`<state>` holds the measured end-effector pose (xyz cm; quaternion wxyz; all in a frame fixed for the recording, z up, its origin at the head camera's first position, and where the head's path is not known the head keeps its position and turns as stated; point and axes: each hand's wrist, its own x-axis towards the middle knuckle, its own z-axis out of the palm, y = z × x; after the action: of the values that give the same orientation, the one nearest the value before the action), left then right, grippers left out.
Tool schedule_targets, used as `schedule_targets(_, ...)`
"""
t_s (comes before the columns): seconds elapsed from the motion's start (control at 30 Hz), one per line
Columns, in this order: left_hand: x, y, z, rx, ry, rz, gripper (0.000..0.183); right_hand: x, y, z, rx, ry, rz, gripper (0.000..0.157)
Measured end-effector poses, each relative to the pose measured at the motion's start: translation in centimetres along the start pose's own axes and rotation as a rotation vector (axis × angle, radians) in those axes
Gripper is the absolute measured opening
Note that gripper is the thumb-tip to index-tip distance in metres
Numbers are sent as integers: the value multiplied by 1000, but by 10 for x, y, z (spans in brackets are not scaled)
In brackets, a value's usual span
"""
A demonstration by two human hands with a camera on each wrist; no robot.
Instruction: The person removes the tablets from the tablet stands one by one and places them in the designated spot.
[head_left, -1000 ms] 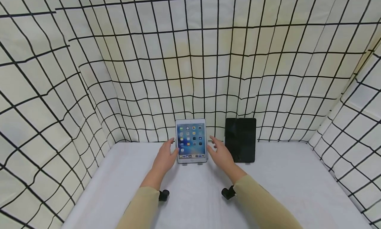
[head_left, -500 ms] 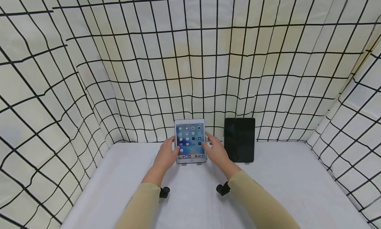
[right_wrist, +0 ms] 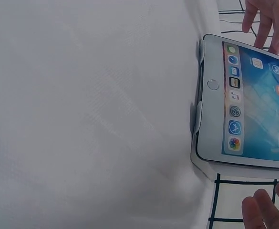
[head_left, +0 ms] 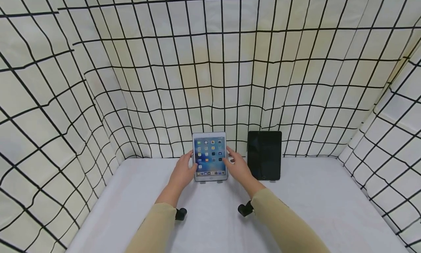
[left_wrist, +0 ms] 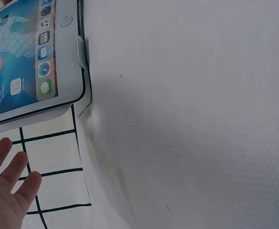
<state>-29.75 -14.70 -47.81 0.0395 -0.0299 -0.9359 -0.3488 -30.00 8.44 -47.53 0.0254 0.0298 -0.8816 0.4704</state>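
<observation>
A white tablet (head_left: 210,156), its screen lit with app icons, leans upright on a stand against the gridded back wall. My left hand (head_left: 182,171) pinches its left edge, thumb at the front and index finger behind. On the opposite edge, my right hand (head_left: 239,169) does the same, with the thumb over the screen's border. The left wrist view shows several spread fingers of the left hand (left_wrist: 10,186) off the tablet's side. Fingertips of the right hand (right_wrist: 268,210) appear low in the right wrist view, beside the tablet (right_wrist: 213,119). Small stand lips (right_wrist: 198,118) hold its bottom edge.
To the right stands a black tablet (head_left: 264,156) with a dark screen, close beside the right hand. A white cloth covers the table (head_left: 210,223). White walls with black grid lines (head_left: 158,74) rise at the back and both sides.
Both hands have closed in from beside the white tablet onto its edges, the right hand moving left. Over the last half second they hold nearly still. The tablet stays on its stand.
</observation>
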Motion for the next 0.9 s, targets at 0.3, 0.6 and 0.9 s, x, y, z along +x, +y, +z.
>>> schedule_targets(0.3,-1,-4,-3,-5,23,-9,62,2,-1,3,106,0,35,60)
schedule_targets(0.6,-7,-6,-1,-45,90,2,57,-3,4,2,96,43,-27,57)
schedule_targets(0.9,-10,-7,3,-174,144,0,49,-8,15,2,110,80,-123,53)
